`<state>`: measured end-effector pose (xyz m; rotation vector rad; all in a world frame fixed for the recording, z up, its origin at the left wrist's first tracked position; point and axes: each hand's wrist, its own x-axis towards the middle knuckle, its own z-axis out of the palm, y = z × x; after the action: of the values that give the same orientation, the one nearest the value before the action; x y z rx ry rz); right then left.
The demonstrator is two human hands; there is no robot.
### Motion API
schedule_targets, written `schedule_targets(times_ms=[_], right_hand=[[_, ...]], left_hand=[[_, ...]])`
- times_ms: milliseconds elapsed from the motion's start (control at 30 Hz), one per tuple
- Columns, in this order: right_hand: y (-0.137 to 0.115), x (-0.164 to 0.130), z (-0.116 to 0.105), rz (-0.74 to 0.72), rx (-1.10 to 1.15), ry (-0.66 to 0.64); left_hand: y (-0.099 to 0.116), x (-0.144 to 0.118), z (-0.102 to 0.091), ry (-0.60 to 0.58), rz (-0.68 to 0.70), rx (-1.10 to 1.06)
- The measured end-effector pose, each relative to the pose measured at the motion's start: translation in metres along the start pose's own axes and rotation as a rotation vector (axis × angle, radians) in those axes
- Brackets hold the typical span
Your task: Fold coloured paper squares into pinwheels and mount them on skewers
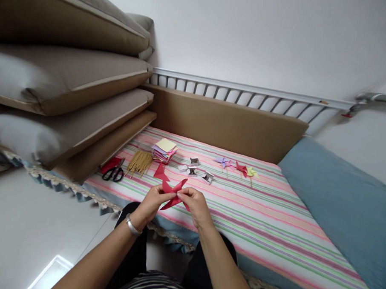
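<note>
A red paper pinwheel (169, 204) with its points folded inward is held between my two hands above the front edge of the striped cloth. My left hand (153, 202) pinches it from the left, thumb near the centre. From the right, my right hand (195, 203) closes thumb and fingertips on its middle; whether a small pin sits there is too small to tell. Just beyond lies a folded red paper piece (160, 173). Black-handled scissors (114, 171), a heap of thin wooden sticks (139, 162) and a stack of coloured paper squares (165, 146) lie to the left.
Several small open boxes (192, 171) stand past my hands. Finished pinwheels on sticks (241, 168) in purple, pink, red and yellow lie further right. Stacked cushions (68, 79) rise at the left. A brown padded board (226, 120) leans before a white radiator (246, 91).
</note>
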<state>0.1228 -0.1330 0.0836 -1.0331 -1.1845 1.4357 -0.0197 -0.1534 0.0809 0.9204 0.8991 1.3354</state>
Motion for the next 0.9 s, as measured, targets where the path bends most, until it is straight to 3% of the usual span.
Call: schedule_targets(times_ms=[300, 600, 900], right_hand=[[-0.0035, -0.0005, 0.0017, -0.024, -0.020, -0.016], [-0.0048, -0.0015, 0.0036, -0.056, -0.057, -0.015], [0.0001, 0.0000, 0.0015, -0.088, -0.116, -0.011]], left_hand=[[-0.0083, 0.0051, -0.0054, -0.019, -0.022, -0.001], [-0.0026, 0.0016, -0.0015, 0.007, -0.076, -0.039], [-0.0059, 0.0019, -0.0021, 0.018, 0.002, 0.007]])
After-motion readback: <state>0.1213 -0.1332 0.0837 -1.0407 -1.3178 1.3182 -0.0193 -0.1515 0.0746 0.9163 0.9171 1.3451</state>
